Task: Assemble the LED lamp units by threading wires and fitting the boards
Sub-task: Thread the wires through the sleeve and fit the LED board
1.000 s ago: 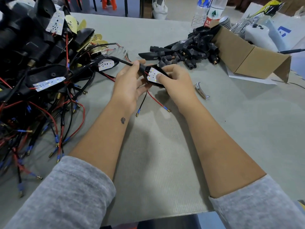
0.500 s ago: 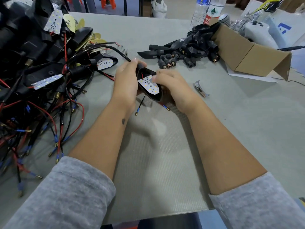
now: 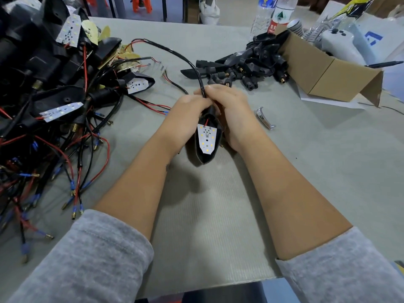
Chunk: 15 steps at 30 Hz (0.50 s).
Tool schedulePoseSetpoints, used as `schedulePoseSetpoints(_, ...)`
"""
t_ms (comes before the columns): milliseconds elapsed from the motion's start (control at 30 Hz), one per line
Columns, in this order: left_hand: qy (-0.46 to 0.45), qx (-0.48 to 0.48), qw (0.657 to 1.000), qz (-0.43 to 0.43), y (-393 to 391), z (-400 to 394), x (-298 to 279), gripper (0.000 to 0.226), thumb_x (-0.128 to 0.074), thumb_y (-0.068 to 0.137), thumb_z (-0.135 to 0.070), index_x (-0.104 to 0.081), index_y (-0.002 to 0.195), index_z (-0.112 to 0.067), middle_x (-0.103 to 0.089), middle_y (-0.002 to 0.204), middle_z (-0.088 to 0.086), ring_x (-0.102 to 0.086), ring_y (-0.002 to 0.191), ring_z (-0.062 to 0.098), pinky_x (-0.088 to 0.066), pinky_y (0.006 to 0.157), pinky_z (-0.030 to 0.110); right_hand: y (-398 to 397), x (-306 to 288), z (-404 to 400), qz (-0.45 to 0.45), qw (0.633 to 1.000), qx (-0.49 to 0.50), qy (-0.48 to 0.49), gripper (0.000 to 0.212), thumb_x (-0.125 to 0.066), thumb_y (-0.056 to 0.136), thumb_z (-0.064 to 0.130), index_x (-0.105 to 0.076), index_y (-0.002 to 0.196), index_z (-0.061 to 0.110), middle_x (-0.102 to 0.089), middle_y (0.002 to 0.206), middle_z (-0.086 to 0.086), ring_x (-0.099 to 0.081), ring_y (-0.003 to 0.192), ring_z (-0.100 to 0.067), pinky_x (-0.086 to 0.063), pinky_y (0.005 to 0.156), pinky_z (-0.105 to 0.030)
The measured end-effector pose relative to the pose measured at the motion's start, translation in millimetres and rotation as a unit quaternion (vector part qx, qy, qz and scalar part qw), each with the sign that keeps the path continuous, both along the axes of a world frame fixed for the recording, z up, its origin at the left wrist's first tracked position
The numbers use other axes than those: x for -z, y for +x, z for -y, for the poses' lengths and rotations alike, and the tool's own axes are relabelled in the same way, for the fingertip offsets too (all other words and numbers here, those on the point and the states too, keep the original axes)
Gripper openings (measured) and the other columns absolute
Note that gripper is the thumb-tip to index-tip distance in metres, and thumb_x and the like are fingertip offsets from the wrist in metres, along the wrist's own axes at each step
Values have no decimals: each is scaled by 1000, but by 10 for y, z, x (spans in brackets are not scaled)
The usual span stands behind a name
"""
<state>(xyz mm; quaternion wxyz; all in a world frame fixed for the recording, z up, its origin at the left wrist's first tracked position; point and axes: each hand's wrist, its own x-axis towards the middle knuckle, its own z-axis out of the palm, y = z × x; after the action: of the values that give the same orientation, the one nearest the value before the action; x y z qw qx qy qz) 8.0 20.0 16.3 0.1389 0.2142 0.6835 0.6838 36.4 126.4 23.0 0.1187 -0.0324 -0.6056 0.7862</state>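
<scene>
Turned toward the table edge (image 3: 196,287), lamp housing (image 3: 200,157).

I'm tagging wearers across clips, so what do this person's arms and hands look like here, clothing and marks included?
Both arms wear soft grey fleecy sleeves, the left sleeve and the right sleeve pushed up so that the forearms are bare. The left hand and right hand are bare: no gloves, and no rings or watch visible. A small dark mark sits on the left forearm.
</scene>
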Motion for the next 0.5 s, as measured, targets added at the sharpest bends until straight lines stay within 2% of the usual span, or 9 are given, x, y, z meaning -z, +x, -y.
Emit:
schedulePoseSetpoints(67,-7,6,1000,-6,17,2,2,17,-51,82,-23,-66,79,-16,-64,81,9,-60,79,19,-46,76,35,2,5,-5,-4,1000,-9,12,18,-50,95,2,-63,82,2,-61,76,-11,-59,69,-20,-51,65,-26)
schedulePoseSetpoints(200,-47,-35,998,-12,20,-5,13,22,-53,79,-30,-60,76,-9,-55,73,10,-51,70,19,-39,69,38,-4,12,-19,-13,999,-17,33,22,-52,96,4,-61,76,9,-59,73,-5,-56,70,-16,-47,67,-25)
schedulePoseSetpoints(267,-77,-51,995,-38,21,-25,17,27,-53,80,-32,-62,85,-7,-62,78,9,-56,73,17,-42,71,37,-6,24,-17,-22,999,-19,35,23,-50,97,5,-60,77,10,-57,72,-2,-54,69,-14,-45,68,-25)
schedulePoseSetpoints(300,-91,-63,993,-47,24,-33,21,25,-54,82,-34,-63,91,-13,-66,83,5,-60,77,14,-43,72,34,-6,29,-18,-25,999,-17,32,24,-49,98,6,-60,77,10,-57,71,-1,-53,68,-13,-44,66,-24)
schedulePoseSetpoints(367,-108,-105,987,-54,23,-36,30,14,-57,84,-37,-54,90,-24,-64,83,-6,-59,75,5,-40,65,26,-7,31,-24,-26,999,-7,22,24,-47,99,7,-58,78,10,-54,69,0,-51,62,-9,-44,61,-21)
schedulePoseSetpoints(433,-99,-123,986,-52,10,-41,43,16,-59,86,-36,-47,88,-26,-61,82,-8,-58,72,5,-39,62,26,-14,37,-26,-26,999,9,43,23,-47,100,7,-56,79,10,-51,70,-1,-49,58,-6,-43,57,-18)
schedulePoseSetpoints(500,-92,-122,987,-56,10,-46,48,14,-58,86,-32,-48,93,-26,-66,85,-7,-61,76,7,-41,64,26,-23,51,-10,-24,996,26,85,24,-47,100,7,-55,77,12,-53,74,-3,-48,59,-5,-43,58,-19)
